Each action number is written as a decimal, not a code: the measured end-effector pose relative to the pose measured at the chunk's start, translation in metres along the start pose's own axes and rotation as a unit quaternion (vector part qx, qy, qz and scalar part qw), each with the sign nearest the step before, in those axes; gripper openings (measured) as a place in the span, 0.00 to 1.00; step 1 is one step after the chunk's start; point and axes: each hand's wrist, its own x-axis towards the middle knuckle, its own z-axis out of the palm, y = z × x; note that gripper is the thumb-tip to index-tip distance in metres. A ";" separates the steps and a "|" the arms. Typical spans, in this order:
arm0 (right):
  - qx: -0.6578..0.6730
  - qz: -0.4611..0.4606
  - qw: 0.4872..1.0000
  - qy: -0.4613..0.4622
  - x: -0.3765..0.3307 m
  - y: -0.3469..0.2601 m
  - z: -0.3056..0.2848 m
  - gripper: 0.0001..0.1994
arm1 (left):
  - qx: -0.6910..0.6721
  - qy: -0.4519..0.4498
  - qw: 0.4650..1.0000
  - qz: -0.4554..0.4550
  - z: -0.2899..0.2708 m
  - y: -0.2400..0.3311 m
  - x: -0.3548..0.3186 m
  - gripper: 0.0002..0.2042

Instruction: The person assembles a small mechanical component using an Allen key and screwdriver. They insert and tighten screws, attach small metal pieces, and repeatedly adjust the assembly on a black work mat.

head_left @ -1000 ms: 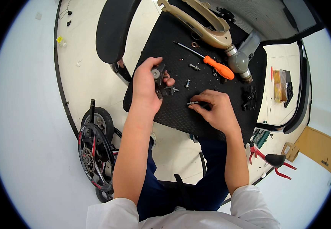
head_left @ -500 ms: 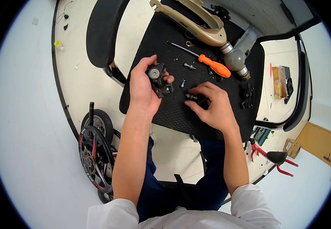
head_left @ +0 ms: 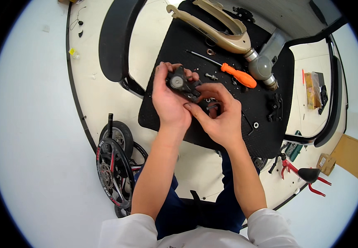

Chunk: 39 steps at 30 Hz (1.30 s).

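Note:
My left hand [head_left: 168, 95] is closed round a black disc brake caliper [head_left: 177, 82] with a round grey face, held above the front left of the chair seat. My right hand [head_left: 222, 113] meets it from the right, thumb and forefinger bent at the caliper's lower end. The bolt pinched between those fingertips a moment ago is now hidden by the fingers and the caliper. Just beyond lies another bolt [head_left: 211, 76] on the seat. Further right rests an orange-handled screwdriver [head_left: 239, 75], its shaft pointing to the far left.
The black chair seat [head_left: 162, 113] bears a beige fork [head_left: 212, 31], a second black caliper [head_left: 275, 107], a hex key [head_left: 250, 129] and a washer [head_left: 256, 125]. Armrests flank it, the left one [head_left: 115, 45] nearby. Bicycle wheels [head_left: 115, 171] stand at lower left; a red frame [head_left: 298, 173] lies right.
My right hand has moved left and up from above the seat to the caliper. A hex key and washer formerly under it now show. The whole view has shifted slightly.

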 end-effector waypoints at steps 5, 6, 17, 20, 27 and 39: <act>-0.047 -0.015 0.997 0.062 0.002 0.003 -0.007 0.12 | 0.031 -0.080 0.996 -0.026 -0.003 -0.006 -0.002 0.15; -0.052 -0.022 0.996 0.075 0.002 0.006 -0.009 0.13 | 0.030 -0.085 0.995 -0.035 0.000 -0.008 -0.002 0.16; 0.048 0.022 0.991 0.126 0.008 0.005 -0.029 0.13 | 0.191 -0.190 0.962 0.034 0.000 -0.011 -0.002 0.17; 0.067 0.033 0.991 0.110 0.009 0.008 -0.029 0.14 | 0.209 -0.188 0.958 0.046 -0.002 -0.010 0.000 0.15; 0.232 0.164 0.954 0.099 0.014 0.014 -0.038 0.16 | 0.282 -0.134 0.950 0.015 0.003 -0.003 0.001 0.14; 0.377 0.294 0.875 0.077 0.019 0.012 -0.048 0.16 | 0.353 -0.064 0.931 -0.064 -0.006 0.012 0.004 0.14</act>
